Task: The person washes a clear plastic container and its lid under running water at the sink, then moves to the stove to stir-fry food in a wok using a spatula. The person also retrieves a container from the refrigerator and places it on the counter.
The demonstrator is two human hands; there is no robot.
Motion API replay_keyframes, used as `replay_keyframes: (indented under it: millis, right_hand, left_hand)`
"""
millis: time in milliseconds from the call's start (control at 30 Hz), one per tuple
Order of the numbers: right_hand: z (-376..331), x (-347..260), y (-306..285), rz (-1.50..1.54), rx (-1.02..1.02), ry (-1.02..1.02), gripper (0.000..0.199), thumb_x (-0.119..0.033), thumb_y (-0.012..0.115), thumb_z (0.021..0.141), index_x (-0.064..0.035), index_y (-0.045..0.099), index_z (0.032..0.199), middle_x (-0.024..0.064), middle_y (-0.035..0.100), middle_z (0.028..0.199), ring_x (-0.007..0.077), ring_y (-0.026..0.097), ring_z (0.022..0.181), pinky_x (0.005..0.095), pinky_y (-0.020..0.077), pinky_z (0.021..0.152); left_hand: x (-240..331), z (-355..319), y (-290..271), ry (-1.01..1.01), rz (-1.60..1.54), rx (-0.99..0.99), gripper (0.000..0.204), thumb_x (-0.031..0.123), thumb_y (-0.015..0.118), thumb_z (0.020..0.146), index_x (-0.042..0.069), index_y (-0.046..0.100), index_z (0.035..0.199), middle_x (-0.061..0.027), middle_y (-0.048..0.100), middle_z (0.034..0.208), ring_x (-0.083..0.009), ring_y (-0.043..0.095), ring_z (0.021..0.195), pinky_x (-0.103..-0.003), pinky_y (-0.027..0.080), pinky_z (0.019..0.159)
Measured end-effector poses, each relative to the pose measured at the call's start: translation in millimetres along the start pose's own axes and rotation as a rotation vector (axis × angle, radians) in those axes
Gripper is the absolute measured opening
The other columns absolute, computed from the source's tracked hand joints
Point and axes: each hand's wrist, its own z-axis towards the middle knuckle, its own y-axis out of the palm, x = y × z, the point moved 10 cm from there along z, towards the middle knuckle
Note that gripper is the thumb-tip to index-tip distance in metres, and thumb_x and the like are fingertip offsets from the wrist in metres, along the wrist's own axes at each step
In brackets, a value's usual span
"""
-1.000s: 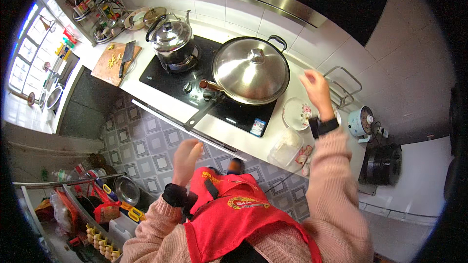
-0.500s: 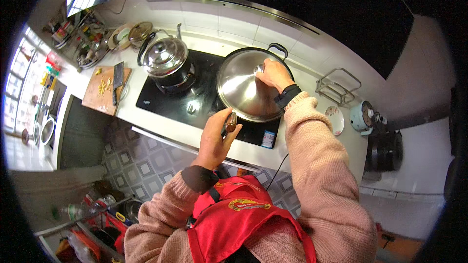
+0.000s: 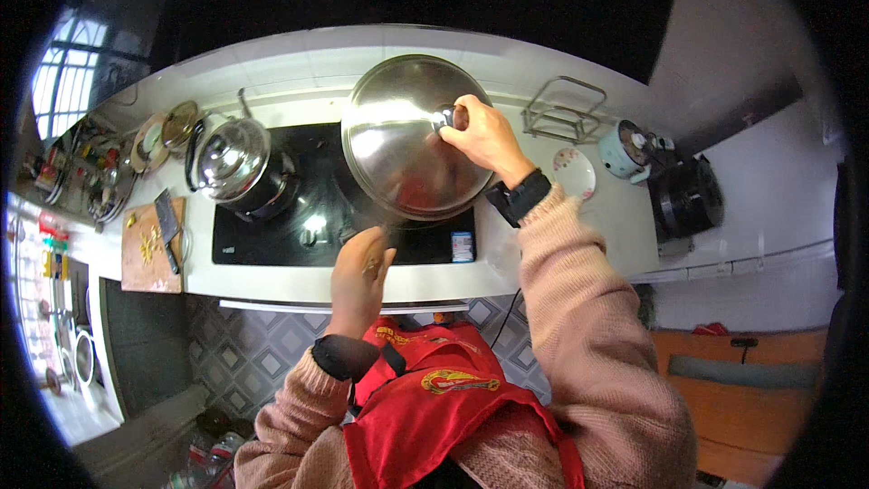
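Note:
My right hand pinches the black knob of a large, shiny domed lid. The lid is tilted and appears raised over the right side of the black cooktop, where it hides the wok beneath. My left hand is closed, near side of the cooktop, around the wok's brown handle; only a bit of it shows between thumb and fingers. Left of the lid, a steel kettle stands on the other burner.
At the left, a wooden cutting board holds a cleaver and chopped yellowish pieces. A wire rack, a patterned plate and a pale blue small cooker stand at the right. A dark hood hangs above the back.
My right hand has brought the lid up, and it now covers the wok's rim and far loop handle from view. The whole view has turned and shifted. My left hand keeps its grip.

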Motion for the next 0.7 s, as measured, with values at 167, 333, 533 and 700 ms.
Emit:
replay_keyframes:
  millis: [167, 333, 533, 700]
  right_hand:
    - [-51.1, 64.9, -86.3, 0.149, 0.114, 0.074, 0.036, -0.024, 0.076, 0.082, -0.0028, 0.061, 0.106, 0.0086, 0.069, 0.083, 0.0206, 0.068, 0.078, 0.0347, 0.0542, 0.071]
    - [-83.9, 155.9, -187.6, 0.003, 0.341, 0.131, 0.038, -0.02, 0.077, 0.083, -0.0029, 0.057, 0.11, 0.0059, 0.066, 0.086, 0.0148, 0.063, 0.076, 0.031, 0.0525, 0.07]
    - [-44.6, 252.7, -277.7, -0.12, 0.675, 0.082, 0.042, -0.02, 0.076, 0.083, -0.0043, 0.055, 0.117, 0.0137, 0.069, 0.094, 0.0309, 0.068, 0.086, 0.0401, 0.0535, 0.078]
    - [-0.6, 306.3, -269.6, -0.12, 0.725, 0.0, 0.043, -0.02, 0.076, 0.083, -0.0055, 0.055, 0.118, 0.015, 0.07, 0.096, 0.0329, 0.069, 0.089, 0.043, 0.0529, 0.079]
  left_hand:
    - [-17.2, -11.3, 6.8, -0.153, -0.064, -0.031, 0.031, 0.005, 0.07, 0.091, -0.001, 0.062, 0.121, -0.0115, 0.065, 0.115, -0.0199, 0.062, 0.106, -0.03, 0.048, 0.094]
    - [-14.8, -21.0, 2.1, -0.129, -0.19, 0.057, 0.033, -0.003, 0.067, 0.091, -0.002, 0.06, 0.123, -0.0099, 0.062, 0.122, -0.0182, 0.059, 0.111, -0.031, 0.046, 0.098]
    - [-18.7, -32.3, 7.6, -0.238, -0.216, 0.134, 0.036, 0.001, 0.067, 0.093, 0.0, 0.057, 0.127, -0.0087, 0.061, 0.122, -0.017, 0.058, 0.112, -0.03, 0.045, 0.099]
    - [-14.5, -41.4, 14.6, -0.287, -0.18, 0.193, 0.039, 0.002, 0.067, 0.094, 0.001, 0.056, 0.131, -0.0081, 0.061, 0.125, -0.0157, 0.058, 0.111, -0.029, 0.045, 0.098]
